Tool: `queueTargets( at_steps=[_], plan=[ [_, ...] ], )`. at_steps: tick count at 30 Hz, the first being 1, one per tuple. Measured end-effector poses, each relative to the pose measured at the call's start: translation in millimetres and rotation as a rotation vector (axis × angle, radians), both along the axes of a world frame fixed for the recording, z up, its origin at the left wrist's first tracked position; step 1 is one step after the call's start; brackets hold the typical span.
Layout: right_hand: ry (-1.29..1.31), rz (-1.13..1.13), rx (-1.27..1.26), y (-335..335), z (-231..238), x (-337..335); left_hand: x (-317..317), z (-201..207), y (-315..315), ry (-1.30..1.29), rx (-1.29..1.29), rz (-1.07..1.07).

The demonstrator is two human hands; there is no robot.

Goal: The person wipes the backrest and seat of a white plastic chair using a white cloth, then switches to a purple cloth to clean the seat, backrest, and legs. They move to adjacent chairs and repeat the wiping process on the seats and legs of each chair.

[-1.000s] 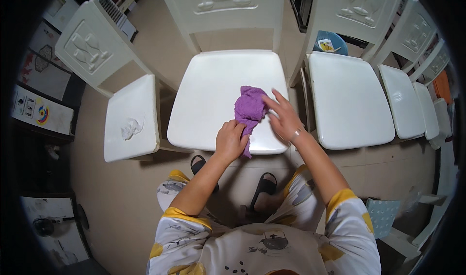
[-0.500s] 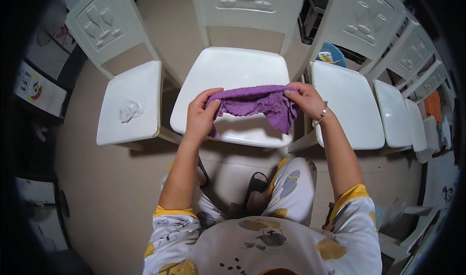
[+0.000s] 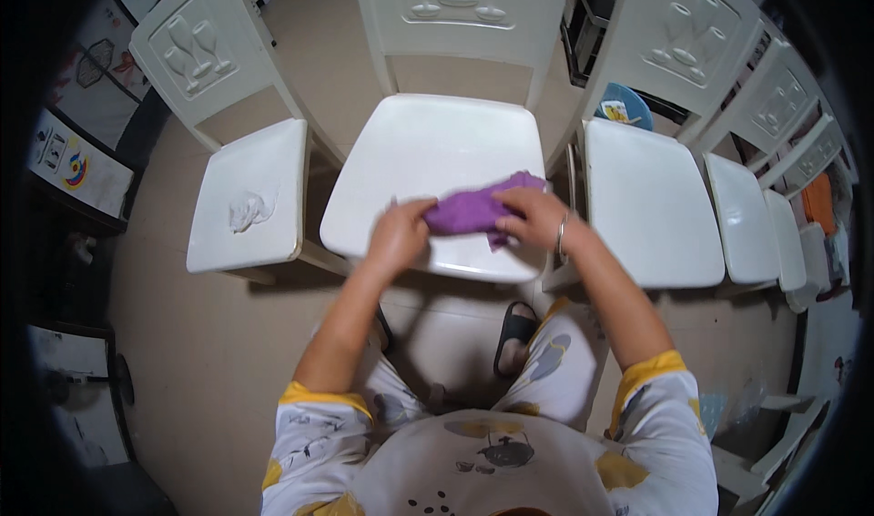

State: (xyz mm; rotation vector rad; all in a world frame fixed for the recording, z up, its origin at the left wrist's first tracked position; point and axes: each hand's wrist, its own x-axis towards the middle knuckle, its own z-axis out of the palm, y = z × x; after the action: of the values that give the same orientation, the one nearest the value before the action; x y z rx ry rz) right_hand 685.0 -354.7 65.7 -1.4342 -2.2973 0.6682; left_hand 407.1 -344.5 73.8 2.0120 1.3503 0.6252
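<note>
A purple cloth [image 3: 466, 210], bunched into a narrow bundle, is stretched between my two hands just over the front half of a white chair [image 3: 437, 143]. My left hand [image 3: 399, 237] grips its left end, fingers blurred by motion. On the right part of the cloth, my right hand [image 3: 534, 217] is closed with thumb and fingers, a bracelet [image 3: 563, 232] at its wrist. One corner of the cloth hangs below my right fingers. Whether the cloth touches the seat I cannot tell.
To the left stands another white chair [image 3: 259, 166] with a crumpled white wad [image 3: 248, 210] on its seat. At the right is a white chair [image 3: 648, 207], with more chairs beyond. A blue basin [image 3: 628, 106] sits behind it. My slippered foot [image 3: 515, 338] is on the tiled floor.
Both hands have moved lower and nearer each other. The cloth, spread and drooping before, is now gathered into a compact bundle. My right foot has shifted right.
</note>
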Motion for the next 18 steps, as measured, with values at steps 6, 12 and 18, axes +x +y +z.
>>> queueTargets(
  at_steps=[6, 12, 18],
  plan=[
    [-0.302, -0.013, 0.03, 12.7, -65.0, -16.9, 29.4, -69.1, 13.6, 0.437, 0.158, -0.212],
    [-0.378, -0.271, -0.03, 138.6, -71.8, -22.0, 46.8, -76.6, 135.8, 0.507, 0.13, -0.091],
    [-0.441, -0.154, -0.105, 119.8, -57.6, -66.5, 14.7, -68.1, 111.1, 0.503, 0.039, -0.106]
  ],
)
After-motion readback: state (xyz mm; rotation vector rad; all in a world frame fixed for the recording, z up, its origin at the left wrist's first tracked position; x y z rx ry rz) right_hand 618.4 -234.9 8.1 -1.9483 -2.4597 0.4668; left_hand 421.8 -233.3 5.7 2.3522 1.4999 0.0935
